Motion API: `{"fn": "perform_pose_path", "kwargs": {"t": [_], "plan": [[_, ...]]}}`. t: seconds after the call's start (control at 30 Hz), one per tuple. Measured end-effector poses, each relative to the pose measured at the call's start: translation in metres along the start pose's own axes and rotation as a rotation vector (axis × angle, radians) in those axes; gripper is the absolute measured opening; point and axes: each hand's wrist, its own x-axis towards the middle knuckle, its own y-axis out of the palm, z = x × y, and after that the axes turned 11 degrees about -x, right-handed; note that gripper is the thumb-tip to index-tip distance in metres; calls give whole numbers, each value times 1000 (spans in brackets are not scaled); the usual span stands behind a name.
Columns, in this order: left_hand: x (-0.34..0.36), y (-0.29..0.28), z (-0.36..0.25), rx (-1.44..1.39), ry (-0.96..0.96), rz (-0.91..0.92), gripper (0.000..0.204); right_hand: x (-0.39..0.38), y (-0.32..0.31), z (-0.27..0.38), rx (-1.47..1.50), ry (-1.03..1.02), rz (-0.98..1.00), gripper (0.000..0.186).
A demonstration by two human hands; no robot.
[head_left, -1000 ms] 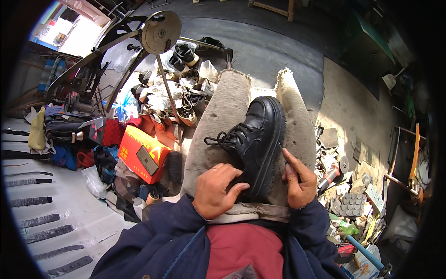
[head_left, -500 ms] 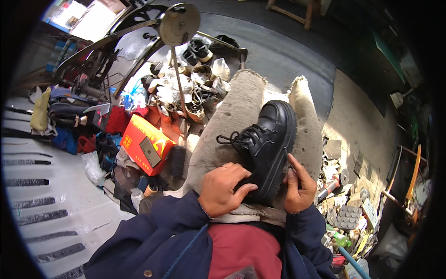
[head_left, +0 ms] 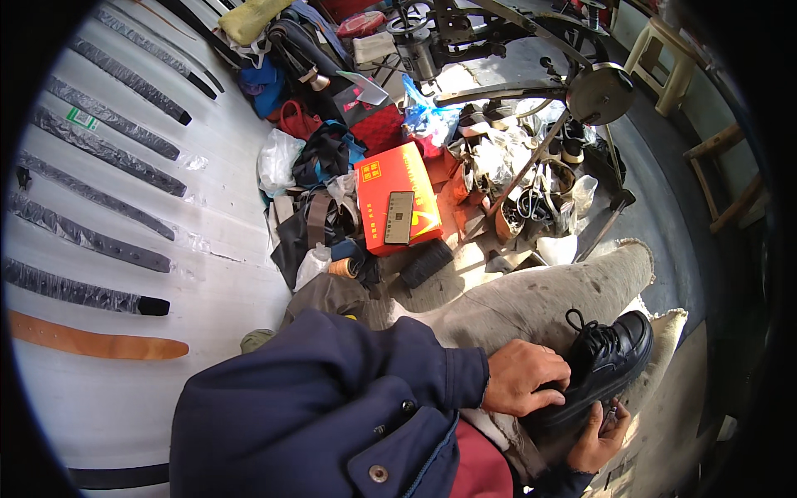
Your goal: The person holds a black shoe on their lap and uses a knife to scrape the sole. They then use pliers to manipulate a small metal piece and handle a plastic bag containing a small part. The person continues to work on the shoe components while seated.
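A black lace-up leather shoe (head_left: 610, 349) lies on its wearer's-eye upright side across the grey worn cloth (head_left: 531, 303) over my lap, toe pointing up and right. My left hand (head_left: 527, 378) is closed on the shoe's heel end, thumb and fingers pinching near the ankle opening. Beside the sole edge, my right hand (head_left: 599, 438) has its fingers curled round a thin metal tool (head_left: 613, 409); only a short bit of it shows, so its kind is unclear. The heel is partly hidden by my left hand.
A red-orange box (head_left: 390, 170) with a phone (head_left: 399, 217) on top stands left of my lap, near a black thread spool (head_left: 427, 263). Wrapped belts (head_left: 100, 228) lie on a white surface. A machine's wheel (head_left: 600, 94) rises over bagged shoes (head_left: 531, 166). A stool (head_left: 662, 62) stands farther back.
My view has swung to the left, so the lap, shoe and hands now appear lower right. Both hands stay at the shoe. The right hand's metal tool shows less than before.
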Motion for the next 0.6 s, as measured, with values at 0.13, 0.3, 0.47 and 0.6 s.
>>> {"fn": "perform_pose_path", "kwargs": {"t": [0.13,0.3,0.47,0.6], "plan": [[-2,-9,0,-369,-187,-109,17,11,-13,-1,-146,38,109,18],[-9,-29,13,-886,-314,-309,17,8,-11,-3,-85,-29,-39,20],[-17,-53,54,-1140,-352,-643,20,6,-14,6,4,29,-124,22],[-41,-75,107,-1053,-512,-687,21,15,-6,12,174,-114,-47,23]]}}
